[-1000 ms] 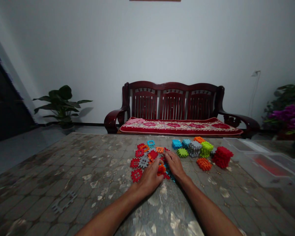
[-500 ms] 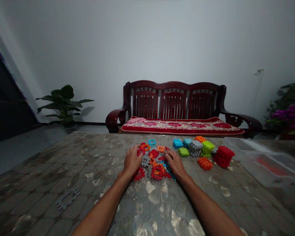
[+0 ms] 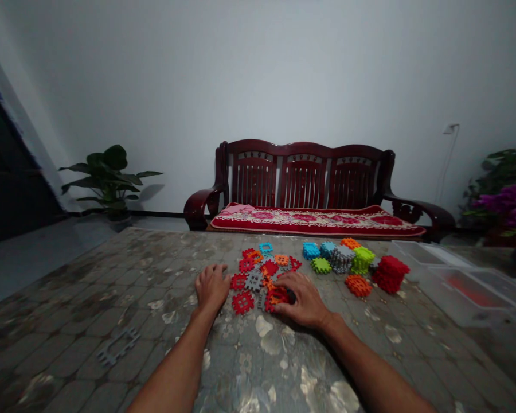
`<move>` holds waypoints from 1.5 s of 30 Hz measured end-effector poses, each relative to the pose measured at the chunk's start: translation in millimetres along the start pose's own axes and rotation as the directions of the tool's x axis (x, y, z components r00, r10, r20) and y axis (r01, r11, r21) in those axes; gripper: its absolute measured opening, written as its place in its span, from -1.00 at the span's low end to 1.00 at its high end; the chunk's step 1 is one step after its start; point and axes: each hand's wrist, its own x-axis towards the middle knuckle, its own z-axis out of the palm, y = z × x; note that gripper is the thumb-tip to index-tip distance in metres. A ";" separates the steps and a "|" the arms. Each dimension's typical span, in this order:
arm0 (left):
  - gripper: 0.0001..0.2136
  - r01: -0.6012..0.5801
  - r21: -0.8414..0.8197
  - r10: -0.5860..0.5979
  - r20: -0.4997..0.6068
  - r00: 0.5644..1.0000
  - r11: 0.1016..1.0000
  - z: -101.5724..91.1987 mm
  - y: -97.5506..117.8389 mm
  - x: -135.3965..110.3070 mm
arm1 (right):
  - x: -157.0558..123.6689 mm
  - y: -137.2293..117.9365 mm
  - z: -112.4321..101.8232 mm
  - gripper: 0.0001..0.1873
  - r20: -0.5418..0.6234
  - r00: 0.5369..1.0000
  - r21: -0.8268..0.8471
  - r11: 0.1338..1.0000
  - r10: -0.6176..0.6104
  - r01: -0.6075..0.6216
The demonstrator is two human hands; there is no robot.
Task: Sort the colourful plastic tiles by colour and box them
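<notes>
A loose pile of flat plastic interlocking tiles with notched edges lies mid-table, in red, orange, grey and blue. My left hand rests on the table just left of the pile, fingers apart, holding nothing. My right hand arches over the pile's near right side, thumb and fingers around red tiles with orange among them; the palm hides part of these. A red square tile lies at the near left of the pile, with a grey tile behind it. At the far end is a blue frame tile.
Right of the pile stand colour-sorted stacks: red, orange, grey, green and blue. Clear plastic boxes sit at the right edge. A grey frame piece lies at the near left. A wooden bench stands behind the table.
My left hand has moved left, off the pile's edge onto the table. My right hand has come nearer and left, closing around red tiles in the pile.
</notes>
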 end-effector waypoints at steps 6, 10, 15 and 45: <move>-0.63 0.000 0.007 0.000 -0.003 1.000 1.000 2.4 -2.3 3.0 | -6.4 0.3 -3.7 -0.42 0.106 0.994 -0.126 0.991 -0.026 0.039; -0.64 -0.002 0.011 0.002 -0.019 1.000 1.000 6.1 -3.1 3.8 | -6.7 1.4 -2.2 -0.52 0.107 0.993 -0.153 0.986 -0.057 0.073; -0.64 -0.009 0.026 0.010 -0.035 0.999 1.000 6.6 -2.9 4.1 | -5.7 -1.8 -2.6 -0.58 0.090 0.994 -0.141 0.987 -0.070 0.082; -0.62 -0.007 0.035 0.007 -0.011 1.000 0.999 6.8 -3.0 7.1 | 10.1 45.8 -24.3 -0.57 -0.459 0.850 0.104 0.966 0.259 -0.238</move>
